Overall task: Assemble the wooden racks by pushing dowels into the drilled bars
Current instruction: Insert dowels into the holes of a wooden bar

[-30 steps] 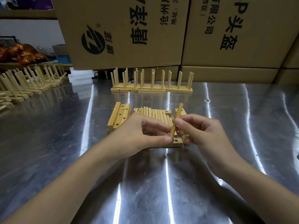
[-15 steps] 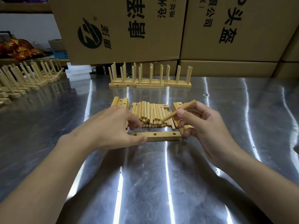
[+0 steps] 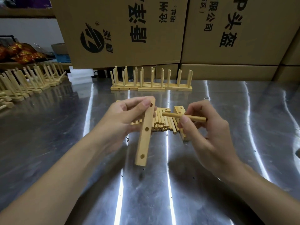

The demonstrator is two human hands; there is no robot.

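My left hand (image 3: 123, 118) grips the upper end of a drilled wooden bar (image 3: 145, 137), lifted off the steel table (image 3: 65, 143) and slanting down toward me, three holes showing. My right hand (image 3: 206, 132) pinches a single dowel (image 3: 183, 117) held nearly level, its free end pointing left toward the bar with a gap between them. Behind both hands lies a pile of loose dowels (image 3: 160, 123). More drilled bars (image 3: 179, 110) sit by the pile on its right, partly hidden by my right hand.
Three finished racks (image 3: 151, 86) stand in a row at the back of the table. Several more racks (image 3: 30, 82) crowd the far left edge. Large cardboard boxes (image 3: 126, 30) wall off the back. Bright reflections streak the steel in front of me.
My left hand has picked the drilled bar up from the table and turned it on end. My right hand has swung its dowel from upright to nearly level.
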